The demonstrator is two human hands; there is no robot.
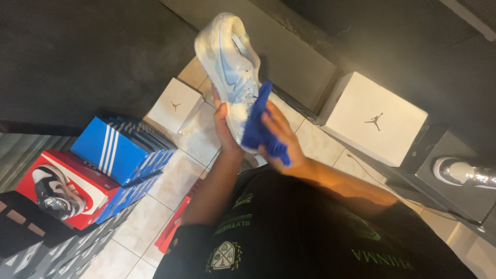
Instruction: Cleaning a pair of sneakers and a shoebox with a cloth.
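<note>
A white and light-blue sneaker (230, 57) is held up in front of me, toe pointing away. My left hand (223, 126) grips it at the heel end from below. My right hand (281, 137) holds a bunched blue cloth (258, 126) pressed against the side of the sneaker near the heel. Both forearms rise from my dark shirt at the bottom of the view.
Two white shoe boxes (173, 106) (374, 121) stand on the tiled floor. At the left is a stack of blue striped boxes (116, 150) and a red box (88, 188) with a black-and-white sneaker (54, 194) on it. Another pale shoe (465, 173) rests on a dark box at the right.
</note>
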